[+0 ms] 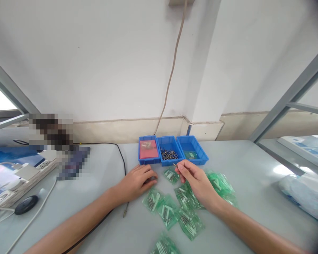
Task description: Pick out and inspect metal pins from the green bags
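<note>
On the grey table [254, 176], just in front of three blue trays [172, 150], the right hand [197, 181] pinches a small metal pin [175, 164] between thumb and forefinger, its tip close to the middle tray (the one holding loose pins). Beside it the left hand [137, 181] rests palm down, fingers loosely together, and green packets [172, 210] lie scattered around both hands.
</note>
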Demonstrator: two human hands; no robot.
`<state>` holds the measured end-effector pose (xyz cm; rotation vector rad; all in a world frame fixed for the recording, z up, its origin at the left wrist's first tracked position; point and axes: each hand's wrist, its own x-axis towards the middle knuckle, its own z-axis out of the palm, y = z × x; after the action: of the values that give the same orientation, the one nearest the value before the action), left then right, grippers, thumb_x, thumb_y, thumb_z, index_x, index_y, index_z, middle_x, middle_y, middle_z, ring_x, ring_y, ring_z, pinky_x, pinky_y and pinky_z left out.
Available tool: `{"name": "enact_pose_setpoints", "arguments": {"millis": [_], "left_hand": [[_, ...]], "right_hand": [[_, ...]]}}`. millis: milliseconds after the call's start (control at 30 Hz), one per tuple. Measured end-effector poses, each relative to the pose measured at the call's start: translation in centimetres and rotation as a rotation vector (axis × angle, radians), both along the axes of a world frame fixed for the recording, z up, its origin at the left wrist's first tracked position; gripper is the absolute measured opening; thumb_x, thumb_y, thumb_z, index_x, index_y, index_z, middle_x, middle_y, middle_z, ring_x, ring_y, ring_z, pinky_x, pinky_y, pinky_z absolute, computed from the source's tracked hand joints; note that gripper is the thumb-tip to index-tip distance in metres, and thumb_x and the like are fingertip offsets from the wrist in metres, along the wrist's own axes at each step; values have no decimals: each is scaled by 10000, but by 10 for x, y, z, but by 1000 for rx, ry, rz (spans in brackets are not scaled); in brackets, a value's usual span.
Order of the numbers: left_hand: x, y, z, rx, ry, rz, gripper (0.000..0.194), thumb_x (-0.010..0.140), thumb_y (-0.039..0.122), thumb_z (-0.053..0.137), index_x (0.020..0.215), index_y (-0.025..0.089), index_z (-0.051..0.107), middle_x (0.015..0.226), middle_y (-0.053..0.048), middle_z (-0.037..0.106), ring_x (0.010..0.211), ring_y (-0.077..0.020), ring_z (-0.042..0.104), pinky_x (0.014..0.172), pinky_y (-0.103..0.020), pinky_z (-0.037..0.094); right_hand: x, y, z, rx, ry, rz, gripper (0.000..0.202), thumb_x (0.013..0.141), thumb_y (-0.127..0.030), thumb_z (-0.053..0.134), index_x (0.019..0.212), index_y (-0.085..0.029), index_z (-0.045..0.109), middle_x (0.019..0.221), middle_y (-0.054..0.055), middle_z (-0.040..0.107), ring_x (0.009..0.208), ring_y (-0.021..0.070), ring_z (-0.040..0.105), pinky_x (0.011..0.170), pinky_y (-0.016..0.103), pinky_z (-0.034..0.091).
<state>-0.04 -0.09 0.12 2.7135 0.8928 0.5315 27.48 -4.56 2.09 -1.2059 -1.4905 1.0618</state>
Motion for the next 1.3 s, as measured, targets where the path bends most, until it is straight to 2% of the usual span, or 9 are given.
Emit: {"name": "enact_pose_setpoints", "arguments": {"millis": [133,333,467,700,1300], "left_hand": [[0,0,0,2,0,-6,168,1117,323,513,1173,234,644,1071,-39,646,996,-203,612,912,-335,452],[0,1,-1,3,-7,-5,164,1117,320,513,1175,232,638,1069,-43,644,993,-206,604,909,-341,449],[0,0,0,-3,-5,-5,160,1116,321,514,1175,237,637,1067,-40,643,992,-206,603,904,-340,446],[0,1,0,-8,-3,-1,163,1114,322,520,1188,243,642,1074,-39,642,981,-202,603,900,-336,449],[0,1,-1,6,-9,-7,170,1118,326,507,1182,236,637,1071,-44,644,986,-205,609,903,-341,451]], "right_hand": [[-1,-1,-1,26,-37,-12,350,1069,-534,502,925,-231,604,912,16,620,723,166,507,696,314,440],[-2,-4,2,83,-81,-15,286,1070,-488,520,947,-240,591,832,-5,533,728,173,470,672,307,436],[-3,-6,5,129,-116,-20,233,1059,-442,557,957,-238,607,848,4,572,747,177,500,689,311,434],[-5,-6,5,114,-101,-14,170,1018,-406,631,970,-245,606,857,-1,601,756,179,536,705,313,453],[-5,-7,6,121,-131,-17,190,1027,-421,619,955,-245,610,862,6,609,761,185,547,704,312,458]]}}
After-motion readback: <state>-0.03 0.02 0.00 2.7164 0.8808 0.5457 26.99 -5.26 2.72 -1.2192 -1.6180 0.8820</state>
